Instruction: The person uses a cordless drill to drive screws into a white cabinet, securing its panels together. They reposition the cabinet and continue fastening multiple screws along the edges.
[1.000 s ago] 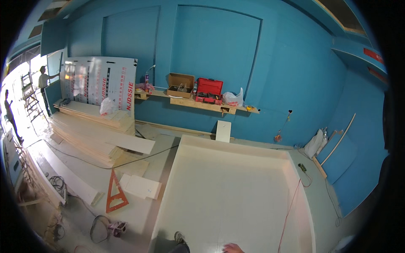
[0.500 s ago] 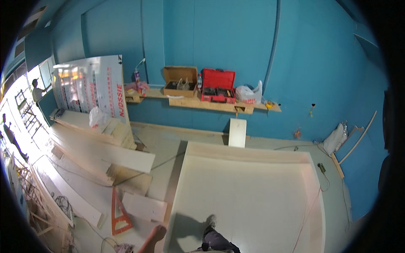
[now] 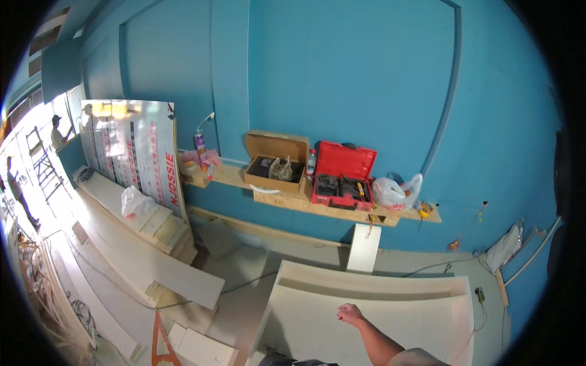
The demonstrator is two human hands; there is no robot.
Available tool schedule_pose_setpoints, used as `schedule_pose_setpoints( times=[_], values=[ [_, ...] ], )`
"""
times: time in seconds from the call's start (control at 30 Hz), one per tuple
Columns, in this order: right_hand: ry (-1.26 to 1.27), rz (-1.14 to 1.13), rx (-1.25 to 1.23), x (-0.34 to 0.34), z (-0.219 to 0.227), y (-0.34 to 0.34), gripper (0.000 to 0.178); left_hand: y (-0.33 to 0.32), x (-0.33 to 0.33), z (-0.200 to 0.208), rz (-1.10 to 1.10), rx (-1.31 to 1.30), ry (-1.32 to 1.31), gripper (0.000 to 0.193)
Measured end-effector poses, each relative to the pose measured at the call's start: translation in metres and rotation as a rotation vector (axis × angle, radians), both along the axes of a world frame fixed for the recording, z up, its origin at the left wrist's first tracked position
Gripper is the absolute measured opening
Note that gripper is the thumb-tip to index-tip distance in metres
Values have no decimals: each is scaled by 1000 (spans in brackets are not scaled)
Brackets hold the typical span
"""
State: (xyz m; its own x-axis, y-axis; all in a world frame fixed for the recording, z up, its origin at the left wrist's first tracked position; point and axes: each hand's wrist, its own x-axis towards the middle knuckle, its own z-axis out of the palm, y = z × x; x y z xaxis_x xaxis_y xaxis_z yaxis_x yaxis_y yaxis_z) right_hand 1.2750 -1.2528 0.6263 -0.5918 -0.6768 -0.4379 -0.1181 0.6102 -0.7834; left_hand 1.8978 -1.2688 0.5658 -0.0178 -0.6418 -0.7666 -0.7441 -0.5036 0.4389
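Observation:
My right hand (image 3: 350, 313) reaches forward from the lower right over a large white shallow box frame (image 3: 372, 317) lying on the floor. Its fingers look loosely curled, and nothing shows in them. The hand is above the frame's inside and appears apart from it. My left hand is out of view. Beyond the frame's far side, a white board (image 3: 364, 247) leans against a wooden wall ledge (image 3: 281, 198). On that ledge are an opened cardboard box (image 3: 274, 183), an opened red tool case (image 3: 342, 198) and a white plastic bag (image 3: 397, 192).
At left lie stacked white boards (image 3: 140, 262), a plastic bag (image 3: 135, 201) on them. A film-covered sheet (image 3: 131, 152) leans on the blue wall. An orange triangular square (image 3: 162, 344) lies near a white panel (image 3: 204, 349). A cable (image 3: 244, 289) crosses the floor. People stand far left.
My left hand has gone out of view, and my right arm has come in from the lower right. The view has tilted up and moved closer to the ledge.

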Motion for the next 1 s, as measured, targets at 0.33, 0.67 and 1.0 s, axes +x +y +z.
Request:
schedule_pose_setpoints(
  times=[0.33, 0.67, 1.0],
  values=[
    [283, 347, -150, -57, 23, -279, 26, -114, -73, -20, 591, -173, 500, 30],
    [765, 192, -561, -226, 103, -733, 21, -143, -222, 148, 218, -9, -199, 34],
    [838, 584, 173, -318, 69, -880, 43, -173, -292, 140, 391, 14, -223, 34]
  ],
)
